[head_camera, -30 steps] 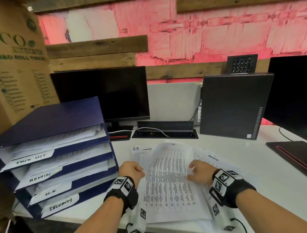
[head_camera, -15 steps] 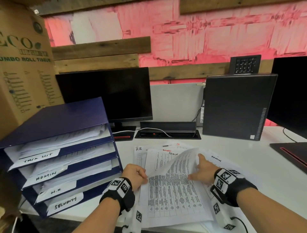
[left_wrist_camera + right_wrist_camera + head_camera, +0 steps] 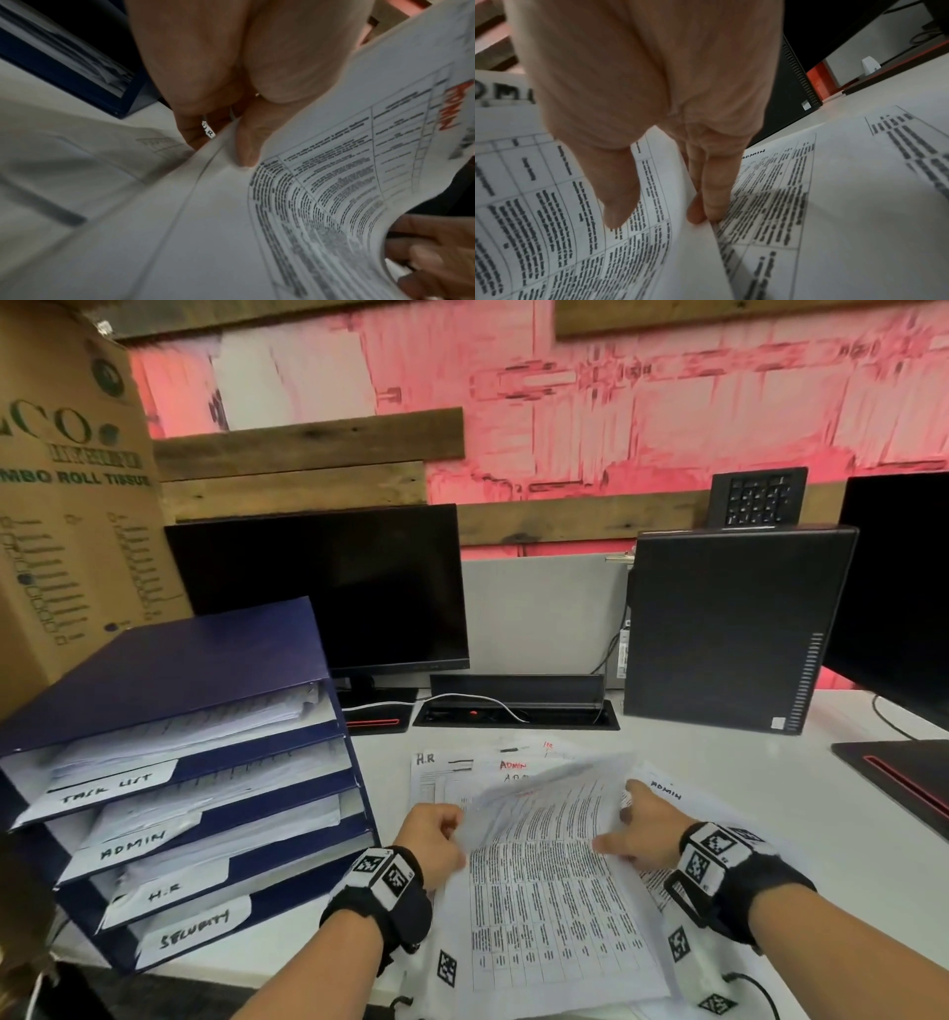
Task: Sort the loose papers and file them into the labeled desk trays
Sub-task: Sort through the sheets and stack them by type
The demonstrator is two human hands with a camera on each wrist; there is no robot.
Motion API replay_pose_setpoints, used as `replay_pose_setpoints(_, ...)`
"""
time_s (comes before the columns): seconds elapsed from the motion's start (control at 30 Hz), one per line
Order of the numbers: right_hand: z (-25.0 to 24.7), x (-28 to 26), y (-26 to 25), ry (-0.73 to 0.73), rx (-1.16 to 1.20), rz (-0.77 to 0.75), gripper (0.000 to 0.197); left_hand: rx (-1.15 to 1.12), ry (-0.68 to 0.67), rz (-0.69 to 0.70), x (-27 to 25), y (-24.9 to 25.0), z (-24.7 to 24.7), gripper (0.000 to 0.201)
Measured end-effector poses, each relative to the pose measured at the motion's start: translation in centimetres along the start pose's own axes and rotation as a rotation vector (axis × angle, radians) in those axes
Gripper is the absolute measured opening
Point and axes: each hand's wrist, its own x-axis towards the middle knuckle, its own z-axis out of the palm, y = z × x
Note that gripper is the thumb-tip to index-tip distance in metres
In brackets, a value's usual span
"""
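A loose pile of printed papers (image 3: 513, 762) lies on the white desk (image 3: 770, 762), with sheets marked H.R (image 3: 425, 759) and ADMIN (image 3: 666, 791) showing. The top sheet (image 3: 544, 880), a dense table, curls up off the pile. My left hand (image 3: 452, 819) pinches its left edge, thumb (image 3: 246, 150) on top. My right hand (image 3: 624, 819) pinches its right edge, thumb (image 3: 616, 211) above and fingers (image 3: 706, 203) beneath. Red ADMIN writing (image 3: 457, 107) marks this sheet (image 3: 321, 182). The blue tray stack (image 3: 169, 670) at left carries labels TASK LIST, ADMIN (image 3: 133, 845), H.R and SECURITY.
A dark monitor (image 3: 328, 588) stands behind the trays and a black PC tower (image 3: 729, 629) at the back right. A cable box (image 3: 513, 706) sits between them. A cardboard carton (image 3: 67, 505) rises at far left. A second monitor's base (image 3: 898, 773) lies at right.
The top sheet lay flat a second ago; both hands have taken its side edges and raised its far end, uncovering ADMIN-marked sheets beneath. The camera shifted slightly.
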Motion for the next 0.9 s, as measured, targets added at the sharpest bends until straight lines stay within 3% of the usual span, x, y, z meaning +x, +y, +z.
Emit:
replay_pose_setpoints(0.13, -0.3, 0.5, 1.1, 0.065, -0.015, -0.047, 0.034, 0.043, 0.016, -0.021, -0.1, 0.3, 0.6, 0.044)
replay_pose_setpoints(0.27, -1.2, 0.8, 1.3, 0.089, -0.031, 0.013, 0.024, 0.076, -0.045, -0.077, 1.3, 0.7, 0.6, 0.023)
replay_pose_setpoints(0.33, -1.5, 0.8, 1.2, 0.100, -0.036, 0.047, 0.014, 0.109, -0.075, -0.125, 2.2, 1.2, 0.7, 0.034)
replay_pose_setpoints(0.47, -1.5, 1.6, 1.8, 0.090, -0.050, 0.059, 0.018, 0.150, -0.121, -0.204, 3.9, 0.5, 1.3, 0.057)
replay_pose_setpoints(0.6, -1.1, 2.2, 2.3, 0.099, -0.068, 0.050, 0.033, 0.074, -0.018, -0.179, 3.7, 1.4, 1.6, 0.033)
replay_pose_setpoints(0.8, -1.0, 2.0, 2.2, 0.107, -0.103, 0.005, 0.020, -0.139, 0.080, -0.117, 3.3, 1.3, 1.6, 0.029)
replay_pose_setpoints(0.9, -0.9, 1.7, 2.5, 0.096, -0.057, -0.030, 0.023, -0.240, 0.130, -0.070, 2.5, 1.7, 1.2, 0.024)
